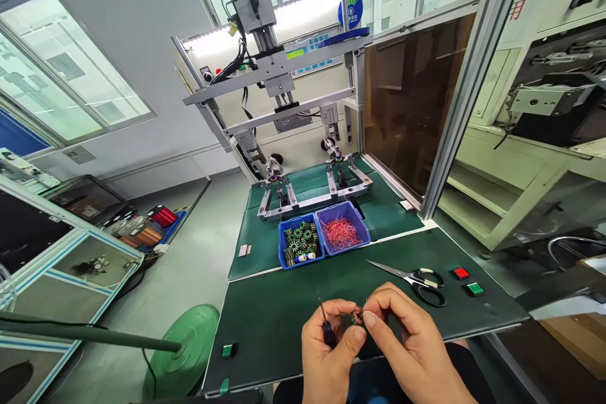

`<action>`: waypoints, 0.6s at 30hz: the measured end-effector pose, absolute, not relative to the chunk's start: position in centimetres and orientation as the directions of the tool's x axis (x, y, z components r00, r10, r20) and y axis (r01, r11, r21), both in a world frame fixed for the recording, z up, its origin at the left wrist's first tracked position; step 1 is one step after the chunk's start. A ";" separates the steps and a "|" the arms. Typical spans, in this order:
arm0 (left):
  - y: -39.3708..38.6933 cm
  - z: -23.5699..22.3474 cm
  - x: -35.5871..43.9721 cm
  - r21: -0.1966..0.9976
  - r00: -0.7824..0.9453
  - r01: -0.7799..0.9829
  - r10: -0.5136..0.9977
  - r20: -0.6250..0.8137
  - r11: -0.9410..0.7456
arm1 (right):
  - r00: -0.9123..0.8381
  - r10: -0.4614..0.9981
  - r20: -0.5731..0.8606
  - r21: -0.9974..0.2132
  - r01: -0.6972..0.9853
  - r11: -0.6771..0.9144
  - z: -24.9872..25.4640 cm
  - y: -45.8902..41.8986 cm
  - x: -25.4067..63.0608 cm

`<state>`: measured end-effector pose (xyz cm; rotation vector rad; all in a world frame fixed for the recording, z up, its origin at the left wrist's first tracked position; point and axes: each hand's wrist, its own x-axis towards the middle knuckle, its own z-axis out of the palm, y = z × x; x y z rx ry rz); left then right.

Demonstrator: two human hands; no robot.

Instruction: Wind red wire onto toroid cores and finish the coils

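Low in the middle of the head view, a small copper-wound motor stator (357, 316) sits between the fingertips of both hands. My left hand (327, 356) pinches its left side with thumb and forefinger. A thin tool with a dark handle (328, 333), like a small screwdriver, is also tucked in that hand, its slim shaft pointing up. Thumb and forefinger of my right hand (413, 353) close on the stator's right side; whether they grip a wire end is too small to tell. Beyond the right hand, scissors (411, 278) with black handles lie on the green mat.
A blue bin (283, 259) holds several stator cores, and a purple-blue bin (364, 237) holds red wire pieces. Behind them stands a winding machine with a metal frame (303, 203). Red (461, 273) and green (475, 290) buttons sit at right, another green button (228, 350) at left.
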<state>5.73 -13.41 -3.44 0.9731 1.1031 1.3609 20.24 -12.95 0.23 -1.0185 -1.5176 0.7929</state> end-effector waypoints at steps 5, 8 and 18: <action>-13.3 -2.7 5.5 0.975 -0.169 0.007 0.961 0.219 -0.221 | -0.033 0.899 0.437 -0.862 0.271 0.429 0.5 -13.5 20.4; -13.2 -1.8 5.9 0.907 -0.165 0.119 0.892 0.420 -0.405 | -0.041 0.892 0.450 -0.845 0.304 0.440 0.6 -13.8 20.3; -13.9 -2.4 6.5 0.969 -0.205 -0.103 0.958 0.201 -0.226 | -0.065 0.878 0.474 -0.833 0.290 0.471 0.6 -13.6 20.1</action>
